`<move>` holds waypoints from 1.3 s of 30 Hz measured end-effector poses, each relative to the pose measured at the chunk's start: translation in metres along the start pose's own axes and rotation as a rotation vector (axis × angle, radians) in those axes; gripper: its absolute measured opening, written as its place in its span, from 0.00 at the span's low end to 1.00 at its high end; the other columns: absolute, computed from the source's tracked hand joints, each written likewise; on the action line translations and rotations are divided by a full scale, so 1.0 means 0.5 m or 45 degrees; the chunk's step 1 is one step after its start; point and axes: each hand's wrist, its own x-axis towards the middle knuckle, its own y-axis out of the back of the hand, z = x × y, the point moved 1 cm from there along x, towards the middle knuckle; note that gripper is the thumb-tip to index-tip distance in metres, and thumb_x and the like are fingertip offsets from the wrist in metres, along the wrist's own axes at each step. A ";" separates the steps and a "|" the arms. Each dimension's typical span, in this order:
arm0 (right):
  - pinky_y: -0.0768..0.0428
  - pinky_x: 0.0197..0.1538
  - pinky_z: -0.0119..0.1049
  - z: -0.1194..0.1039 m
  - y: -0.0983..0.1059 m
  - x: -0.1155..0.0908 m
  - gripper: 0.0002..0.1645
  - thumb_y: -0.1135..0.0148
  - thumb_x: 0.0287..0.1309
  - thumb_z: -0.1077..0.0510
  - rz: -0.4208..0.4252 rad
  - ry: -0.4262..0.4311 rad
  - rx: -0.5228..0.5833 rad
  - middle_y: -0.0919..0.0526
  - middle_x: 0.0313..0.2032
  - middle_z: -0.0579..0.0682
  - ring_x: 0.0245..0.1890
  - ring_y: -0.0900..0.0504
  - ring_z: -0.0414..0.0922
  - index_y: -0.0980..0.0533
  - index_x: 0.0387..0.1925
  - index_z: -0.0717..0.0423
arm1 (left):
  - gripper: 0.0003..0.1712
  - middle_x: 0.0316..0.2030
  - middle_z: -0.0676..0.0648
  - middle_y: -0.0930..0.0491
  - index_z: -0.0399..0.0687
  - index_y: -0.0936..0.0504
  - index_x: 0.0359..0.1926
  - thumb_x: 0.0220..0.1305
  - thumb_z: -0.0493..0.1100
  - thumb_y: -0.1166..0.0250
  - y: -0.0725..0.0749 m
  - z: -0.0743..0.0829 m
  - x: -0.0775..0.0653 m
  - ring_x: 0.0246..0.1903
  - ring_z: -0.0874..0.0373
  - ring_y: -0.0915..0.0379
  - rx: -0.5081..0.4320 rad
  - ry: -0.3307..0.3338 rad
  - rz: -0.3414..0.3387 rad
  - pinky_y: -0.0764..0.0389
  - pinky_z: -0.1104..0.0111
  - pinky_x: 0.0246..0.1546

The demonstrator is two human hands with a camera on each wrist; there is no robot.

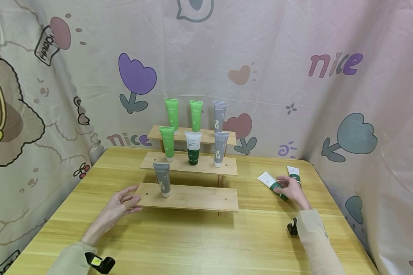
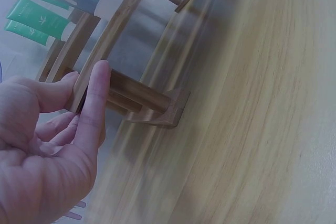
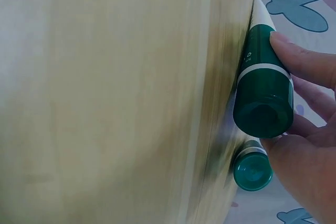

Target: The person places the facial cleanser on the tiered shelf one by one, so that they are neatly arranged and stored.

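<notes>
My left hand [image 1: 118,204] pinches the left end of the lowest step of a wooden three-step rack [image 1: 196,196], with the thumb on one face and fingers on the other in the left wrist view. One dark grey tube [image 1: 163,179] stands on that step near the hand. Over at the right, my right hand [image 1: 292,191] grips a white and green tube [image 3: 263,87] that lies on the table, thumb and fingers on either side of it. Just beyond lies a second white and green tube [image 3: 253,169], partly hidden by the hand in the head view.
The middle step carries a green tube [image 1: 167,143], a white and dark green tube [image 1: 193,148] and a grey-blue tube [image 1: 221,149]. Two green tubes and a grey-blue tube [image 1: 219,116] stand on the top step. Printed curtains [image 1: 275,95] border the wooden table [image 1: 192,244].
</notes>
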 end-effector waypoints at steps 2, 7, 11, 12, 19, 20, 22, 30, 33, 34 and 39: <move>0.15 0.55 0.49 -0.001 0.001 -0.001 0.32 0.30 0.57 0.66 -0.010 -0.004 -0.006 0.21 0.55 0.75 0.55 0.21 0.66 0.29 0.61 0.75 | 0.43 0.54 0.39 0.28 0.26 0.60 0.77 0.76 0.38 0.44 0.000 0.000 0.000 0.42 0.58 0.15 0.000 -0.001 0.001 0.10 0.69 0.50; 0.16 0.57 0.53 -0.001 0.000 -0.001 0.31 0.30 0.58 0.65 -0.019 -0.037 -0.003 0.21 0.55 0.75 0.55 0.22 0.66 0.28 0.61 0.74 | 0.43 0.53 0.39 0.27 0.26 0.60 0.77 0.76 0.38 0.44 -0.001 0.002 -0.001 0.42 0.58 0.15 0.001 -0.001 -0.001 0.10 0.69 0.50; 0.16 0.56 0.52 -0.001 0.000 -0.001 0.31 0.30 0.58 0.64 -0.020 -0.052 -0.006 0.21 0.54 0.74 0.55 0.22 0.66 0.28 0.60 0.73 | 0.43 0.54 0.37 0.27 0.26 0.61 0.77 0.76 0.38 0.44 -0.001 0.003 -0.002 0.42 0.58 0.15 0.005 0.000 -0.005 0.10 0.69 0.50; 0.15 0.56 0.52 -0.001 0.000 -0.001 0.31 0.29 0.58 0.64 -0.019 -0.052 -0.009 0.21 0.54 0.75 0.55 0.22 0.66 0.28 0.60 0.73 | 0.43 0.55 0.36 0.28 0.26 0.61 0.77 0.76 0.38 0.44 -0.001 0.003 -0.002 0.42 0.58 0.15 0.006 0.001 -0.004 0.10 0.69 0.50; 0.14 0.52 0.47 -0.004 0.001 -0.002 0.30 0.29 0.57 0.63 -0.011 -0.052 -0.016 0.20 0.52 0.74 0.54 0.20 0.65 0.26 0.58 0.73 | 0.42 0.60 0.27 0.33 0.27 0.60 0.77 0.76 0.38 0.45 -0.002 0.003 -0.002 0.43 0.58 0.15 0.018 0.009 0.005 0.10 0.69 0.50; 0.14 0.52 0.46 -0.004 0.001 -0.002 0.29 0.29 0.57 0.63 -0.009 -0.056 -0.011 0.20 0.52 0.74 0.53 0.20 0.65 0.26 0.58 0.73 | 0.42 0.61 0.26 0.34 0.27 0.60 0.77 0.77 0.38 0.45 -0.002 0.003 -0.002 0.42 0.58 0.15 0.019 0.010 0.006 0.10 0.69 0.50; 0.14 0.51 0.44 -0.005 0.000 -0.002 0.28 0.29 0.56 0.64 -0.008 -0.053 -0.010 0.19 0.52 0.74 0.53 0.20 0.64 0.25 0.57 0.73 | 0.42 0.62 0.25 0.36 0.27 0.60 0.77 0.77 0.38 0.45 -0.003 0.003 -0.002 0.43 0.58 0.15 0.020 0.011 0.009 0.10 0.69 0.50; 0.14 0.51 0.43 -0.007 -0.002 -0.002 0.28 0.28 0.55 0.65 0.006 -0.034 0.005 0.18 0.50 0.73 0.49 0.17 0.62 0.24 0.55 0.75 | 0.42 0.62 0.24 0.36 0.27 0.60 0.77 0.77 0.38 0.45 -0.002 0.001 -0.001 0.43 0.58 0.15 0.024 0.008 0.005 0.10 0.69 0.51; 0.14 0.51 0.43 -0.005 -0.002 -0.001 0.27 0.29 0.55 0.66 0.015 -0.035 0.004 0.18 0.51 0.73 0.49 0.18 0.62 0.24 0.55 0.75 | 0.42 0.62 0.24 0.36 0.26 0.60 0.77 0.77 0.38 0.45 -0.001 0.001 -0.001 0.43 0.58 0.15 0.024 0.006 0.003 0.10 0.68 0.50; 0.14 0.51 0.43 -0.004 -0.002 -0.001 0.27 0.30 0.56 0.66 0.018 -0.037 0.004 0.18 0.51 0.73 0.50 0.18 0.62 0.24 0.55 0.76 | 0.42 0.62 0.23 0.36 0.26 0.60 0.77 0.77 0.38 0.45 -0.001 0.001 -0.001 0.43 0.58 0.15 0.026 0.003 0.002 0.10 0.68 0.50; 0.14 0.52 0.43 -0.003 -0.004 0.000 0.27 0.31 0.57 0.66 0.031 -0.050 0.019 0.19 0.53 0.73 0.52 0.19 0.62 0.25 0.57 0.76 | 0.42 0.61 0.24 0.34 0.26 0.59 0.77 0.77 0.39 0.45 -0.001 0.003 -0.001 0.43 0.58 0.14 0.039 -0.004 0.013 0.10 0.69 0.50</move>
